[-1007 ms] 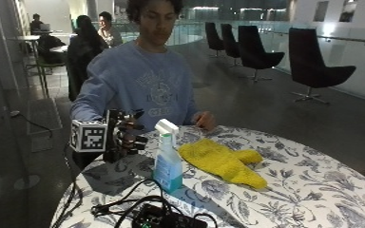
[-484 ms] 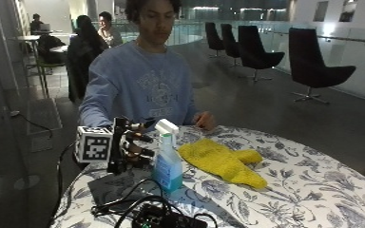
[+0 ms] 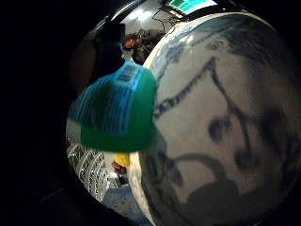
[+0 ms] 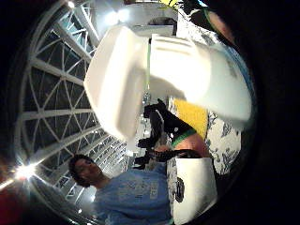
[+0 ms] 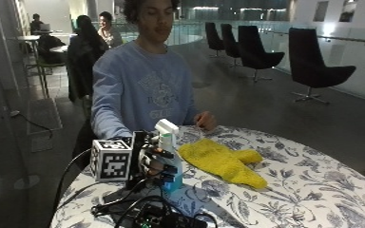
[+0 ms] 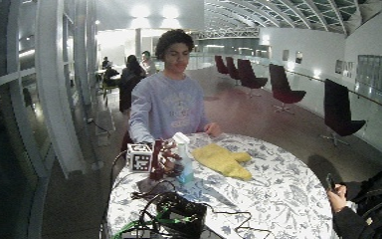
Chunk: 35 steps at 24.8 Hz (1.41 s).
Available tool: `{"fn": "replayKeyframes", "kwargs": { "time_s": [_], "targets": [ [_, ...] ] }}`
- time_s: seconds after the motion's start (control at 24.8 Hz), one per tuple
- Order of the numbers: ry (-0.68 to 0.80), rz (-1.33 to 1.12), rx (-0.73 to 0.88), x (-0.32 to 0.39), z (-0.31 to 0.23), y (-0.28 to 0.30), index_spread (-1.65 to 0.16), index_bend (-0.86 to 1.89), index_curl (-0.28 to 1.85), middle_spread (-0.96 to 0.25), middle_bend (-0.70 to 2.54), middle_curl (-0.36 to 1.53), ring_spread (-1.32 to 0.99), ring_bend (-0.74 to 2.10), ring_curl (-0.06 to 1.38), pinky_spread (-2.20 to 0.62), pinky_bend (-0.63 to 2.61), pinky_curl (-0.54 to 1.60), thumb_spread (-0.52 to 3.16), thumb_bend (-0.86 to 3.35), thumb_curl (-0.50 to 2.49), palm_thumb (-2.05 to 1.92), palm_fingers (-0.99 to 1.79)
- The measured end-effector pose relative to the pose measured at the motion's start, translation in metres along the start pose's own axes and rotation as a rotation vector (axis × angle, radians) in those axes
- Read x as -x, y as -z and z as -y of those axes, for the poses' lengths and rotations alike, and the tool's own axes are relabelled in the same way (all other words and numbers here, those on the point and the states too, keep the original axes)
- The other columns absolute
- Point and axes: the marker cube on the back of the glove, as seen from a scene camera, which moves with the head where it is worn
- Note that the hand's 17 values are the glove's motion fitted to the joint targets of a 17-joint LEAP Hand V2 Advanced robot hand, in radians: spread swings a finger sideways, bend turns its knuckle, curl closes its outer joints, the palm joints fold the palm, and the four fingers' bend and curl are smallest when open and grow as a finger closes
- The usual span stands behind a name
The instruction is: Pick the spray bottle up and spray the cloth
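The person sits behind a round table (image 5: 309,190) covered in a white cloth printed with dark blue flowers, leaning a little toward their right side. Their right hand (image 5: 152,161), in the black glove, is up against the spray bottle (image 5: 168,156), which stands upright on the table near the edge closest to that arm; the gloved fingers (image 5: 163,167) curl around the bottle's body below its white trigger head (image 5: 166,127), so the hand grips it, and the base looks to be on the tabletop. From the thumb side of the palm the white head (image 4: 164,75) of the bottle fills most of what can be seen, very close to the palm; from the little-finger side the bottle's blue and green label (image 3: 115,108) sits just beside the patterned tablecloth (image 3: 225,122). The yellow cloth (image 5: 224,161) lies crumpled flat on the table just beside the bottle, toward the person's left, apart from it and not touched by either hand. The bare left hand (image 5: 205,121) rests at the far rim of the table, beyond the cloth, fingers loosely bent and holding nothing. A tangle of black cables and a dark box (image 5: 157,216) lie on the table near the front edge, close to the bottle.
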Motion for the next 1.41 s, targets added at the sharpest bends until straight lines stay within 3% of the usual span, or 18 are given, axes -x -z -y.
{"fn": "replayKeyframes", "kwargs": {
  "time_s": [0.2,0.44,0.77,1.25,1.41],
  "targets": [
    [0.034,-0.008,-0.047,-0.003,0.015,-0.012,-0.35,0.13,0.24,-0.03,0.24,0.38,0.02,0.37,0.33,0.21,0.25,0.35,0.99,-0.02,0.35,0.72,0.73],
    [0.074,-0.039,-0.147,-0.005,0.023,-0.015,-0.3,0.18,0.29,-0.05,0.22,0.39,-0.02,0.46,0.34,0.2,0.19,0.32,0.87,0.08,0.45,0.98,1.02],
    [0.085,-0.066,-0.105,0.005,0.025,-0.01,-0.27,0.16,0.34,-0.06,0.22,0.42,-0.04,0.48,0.38,0.19,0.19,0.34,0.71,0.04,0.51,1.04,1.11],
    [0.023,-0.214,0.447,0.088,-0.004,-0.028,-0.23,0.15,0.38,-0.07,0.23,0.44,-0.03,0.52,0.4,0.13,0.23,0.36,0.6,-0.03,0.57,1.03,1.17],
    [-0.06,-0.298,0.61,0.1,-0.012,-0.041,-0.22,0.15,0.38,-0.06,0.24,0.45,-0.02,0.53,0.41,0.13,0.24,0.37,0.59,-0.03,0.59,1.02,1.17]
  ]
}}
